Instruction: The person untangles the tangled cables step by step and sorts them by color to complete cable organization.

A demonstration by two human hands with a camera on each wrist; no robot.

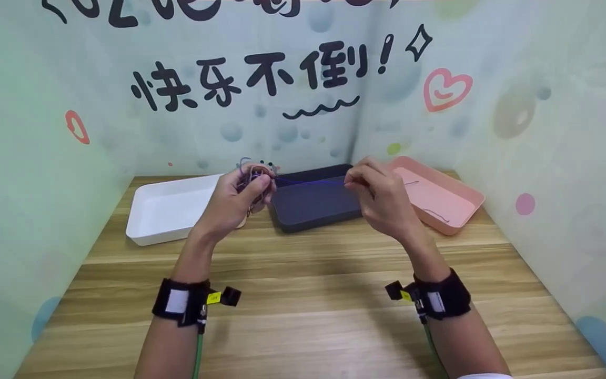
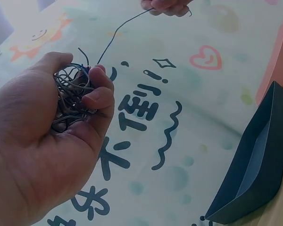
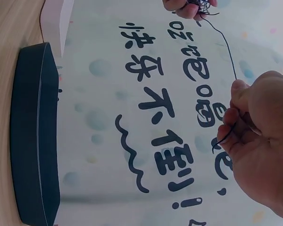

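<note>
My left hand [image 1: 240, 196] grips a tangled bundle of thin wires [image 2: 73, 96], its fingers curled round it. One blue wire [image 1: 308, 182] runs from the bundle across to my right hand [image 1: 384, 197], which pinches it between thumb and fingers. In the right wrist view a short end of that wire [image 3: 224, 137] sticks out below the fingers. Both hands are raised, the left near the white tray [image 1: 163, 210] and the right between the dark tray [image 1: 313, 202] and the pink tray [image 1: 442, 202].
Two short pieces of wire [image 1: 436, 215] lie in the pink tray. All three trays stand in a row at the back of the wooden table [image 1: 303, 316], against a printed backdrop [image 1: 261, 126]. Side panels [image 1: 561, 158] rise on the left and right.
</note>
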